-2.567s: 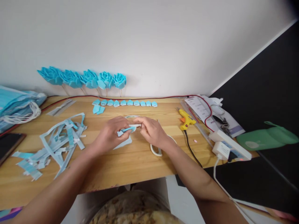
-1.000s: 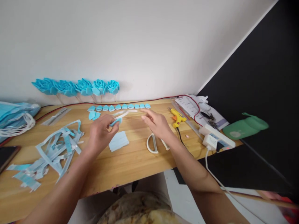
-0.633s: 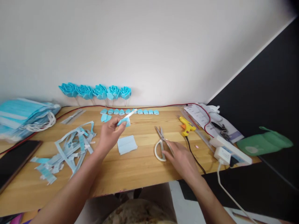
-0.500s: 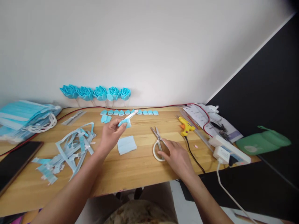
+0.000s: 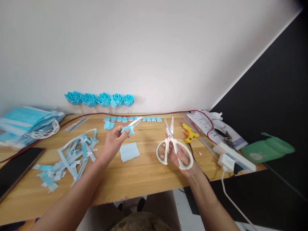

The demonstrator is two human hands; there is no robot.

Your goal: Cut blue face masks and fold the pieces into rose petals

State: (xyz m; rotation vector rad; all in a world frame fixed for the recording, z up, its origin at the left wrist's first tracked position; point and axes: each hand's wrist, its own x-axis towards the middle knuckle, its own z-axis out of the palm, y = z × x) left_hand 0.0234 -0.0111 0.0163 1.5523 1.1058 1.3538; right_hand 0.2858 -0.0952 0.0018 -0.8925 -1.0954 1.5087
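My left hand (image 5: 115, 141) is raised over the wooden desk (image 5: 134, 175) and pinches a small folded blue fabric piece (image 5: 127, 128) with a white strip (image 5: 135, 122) sticking out of it. My right hand (image 5: 178, 156) holds white-handled scissors (image 5: 171, 142) upright above the desk, fingers through the handles, blades slightly apart and pointing up. A folded blue fabric square (image 5: 129, 151) lies on the desk between my hands.
A row of small blue folded petals (image 5: 134, 119) and several blue fabric roses (image 5: 99, 98) line the wall. Cut blue strips (image 5: 69, 154) lie left, with a stack of masks (image 5: 24, 120) and a phone (image 5: 16, 166). A yellow glue gun (image 5: 189, 132) and power strip (image 5: 234, 154) sit right.
My right hand left the blue piece, reached down to the scissors on the desk, took hold of them and lifted them upright. My left hand kept the blue piece raised.
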